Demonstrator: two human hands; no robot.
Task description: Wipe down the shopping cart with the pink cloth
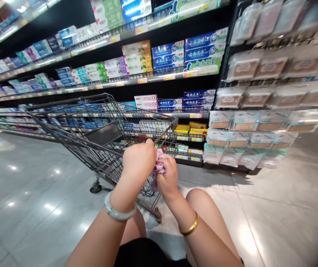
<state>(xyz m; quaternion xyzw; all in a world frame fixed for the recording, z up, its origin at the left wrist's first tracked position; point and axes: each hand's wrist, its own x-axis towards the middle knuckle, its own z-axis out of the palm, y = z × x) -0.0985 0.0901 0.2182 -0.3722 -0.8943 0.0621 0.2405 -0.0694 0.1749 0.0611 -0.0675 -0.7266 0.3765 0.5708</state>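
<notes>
My left hand and my right hand are raised together in front of me, both closed on a small pink crumpled cloth that bunches between them. A pale bangle sits on my left wrist and a gold bangle on my right. Just beyond the hands stands a grey wire shopping cart, its near corner almost touching my left hand. I cannot make out what lies in the cart's basket. My bare knees show below the arms.
Shelves of boxed toothpaste run along the far side of the aisle. A rack of hanging packets stands at the right. Glossy grey floor tiles spread to the left and right of the cart.
</notes>
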